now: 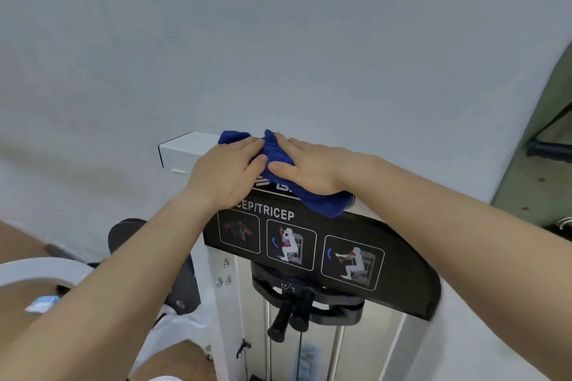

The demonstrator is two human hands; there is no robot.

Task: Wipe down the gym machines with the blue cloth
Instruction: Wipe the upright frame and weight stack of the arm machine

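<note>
Your left hand (227, 172), right hand (305, 167) press blue cloth (323, 204) flat on machine top (182, 148), grip apart | risk: unheld cloth slides off edge.

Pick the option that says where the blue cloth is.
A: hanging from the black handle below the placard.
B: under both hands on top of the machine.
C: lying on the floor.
B: the left hand and the right hand press the blue cloth on the machine's white top beam, above the black placard.
</note>
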